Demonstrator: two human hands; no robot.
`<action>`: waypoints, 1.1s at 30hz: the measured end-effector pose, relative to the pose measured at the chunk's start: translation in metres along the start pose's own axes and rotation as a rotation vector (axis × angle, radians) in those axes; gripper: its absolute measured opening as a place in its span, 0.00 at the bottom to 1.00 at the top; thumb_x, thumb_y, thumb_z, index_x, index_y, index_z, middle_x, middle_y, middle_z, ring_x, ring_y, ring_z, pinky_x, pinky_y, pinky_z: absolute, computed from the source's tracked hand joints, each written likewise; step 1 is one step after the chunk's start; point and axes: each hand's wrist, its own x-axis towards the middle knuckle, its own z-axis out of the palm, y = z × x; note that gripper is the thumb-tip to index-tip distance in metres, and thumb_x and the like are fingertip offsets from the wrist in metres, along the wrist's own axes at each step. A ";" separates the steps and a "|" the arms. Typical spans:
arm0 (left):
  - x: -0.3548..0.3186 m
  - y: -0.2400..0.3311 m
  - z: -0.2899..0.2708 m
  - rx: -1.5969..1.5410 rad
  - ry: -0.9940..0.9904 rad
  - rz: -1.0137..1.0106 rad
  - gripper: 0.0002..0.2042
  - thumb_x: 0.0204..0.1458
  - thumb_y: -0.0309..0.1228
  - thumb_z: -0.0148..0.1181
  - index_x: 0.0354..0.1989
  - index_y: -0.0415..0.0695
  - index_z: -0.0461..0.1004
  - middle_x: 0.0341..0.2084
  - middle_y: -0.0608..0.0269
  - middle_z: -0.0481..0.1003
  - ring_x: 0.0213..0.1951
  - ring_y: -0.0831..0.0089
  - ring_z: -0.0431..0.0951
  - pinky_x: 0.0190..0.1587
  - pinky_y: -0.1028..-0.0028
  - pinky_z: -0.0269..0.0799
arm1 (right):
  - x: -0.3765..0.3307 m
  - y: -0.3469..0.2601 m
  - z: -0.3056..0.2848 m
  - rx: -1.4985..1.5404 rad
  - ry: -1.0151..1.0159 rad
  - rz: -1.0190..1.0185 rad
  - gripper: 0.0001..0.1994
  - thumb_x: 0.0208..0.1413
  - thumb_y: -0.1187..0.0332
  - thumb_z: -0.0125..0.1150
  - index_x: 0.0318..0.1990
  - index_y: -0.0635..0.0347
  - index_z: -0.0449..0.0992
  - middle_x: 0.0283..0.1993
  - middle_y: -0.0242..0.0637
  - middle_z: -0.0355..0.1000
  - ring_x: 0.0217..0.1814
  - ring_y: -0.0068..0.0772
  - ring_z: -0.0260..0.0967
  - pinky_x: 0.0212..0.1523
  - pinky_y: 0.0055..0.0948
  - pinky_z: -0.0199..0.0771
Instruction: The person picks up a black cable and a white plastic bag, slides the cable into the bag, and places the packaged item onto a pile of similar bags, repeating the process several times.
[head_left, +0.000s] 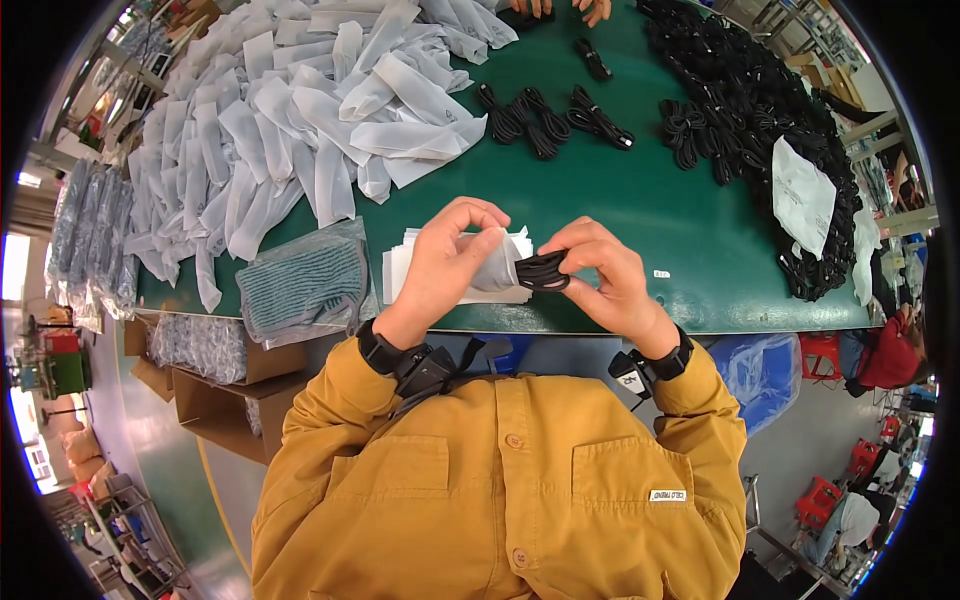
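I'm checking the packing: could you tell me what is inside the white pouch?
A coiled black cable enters the white pouch, held by both hands. Its inner end is hidden.

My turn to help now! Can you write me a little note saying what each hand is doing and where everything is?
Left hand: holds a small white bag open.
Right hand: pushes a coiled black cable into its mouth, partly in.
Flat empty bags lie under the hands on the green table.
Done: filled bags heaped far left.
Left: loose cable coils mid-table, big cable pile far right.
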 end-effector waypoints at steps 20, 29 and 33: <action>0.015 0.000 0.000 -0.888 -0.083 -0.252 0.11 0.63 0.29 0.51 0.45 0.33 0.72 0.47 0.56 0.73 0.50 0.68 0.74 0.53 0.67 0.72 | 0.017 -0.001 0.026 -0.173 0.079 0.064 0.16 0.43 0.80 0.71 0.42 0.66 0.77 0.51 0.44 0.68 0.43 0.34 0.72 0.38 0.26 0.77; 0.018 -0.001 0.002 -0.861 -0.048 -0.227 0.12 0.64 0.31 0.51 0.45 0.33 0.72 0.47 0.53 0.74 0.49 0.65 0.75 0.53 0.64 0.73 | 0.013 0.008 0.031 -0.564 0.088 -0.296 0.07 0.52 0.81 0.63 0.38 0.68 0.74 0.44 0.41 0.70 0.37 0.30 0.71 0.34 0.25 0.74; 0.020 -0.004 -0.003 -0.855 -0.054 -0.223 0.12 0.64 0.32 0.52 0.45 0.35 0.73 0.46 0.55 0.75 0.49 0.66 0.75 0.53 0.65 0.73 | 0.024 0.000 0.028 0.242 0.226 0.415 0.05 0.55 0.80 0.61 0.36 0.67 0.71 0.38 0.40 0.69 0.29 0.28 0.69 0.30 0.23 0.70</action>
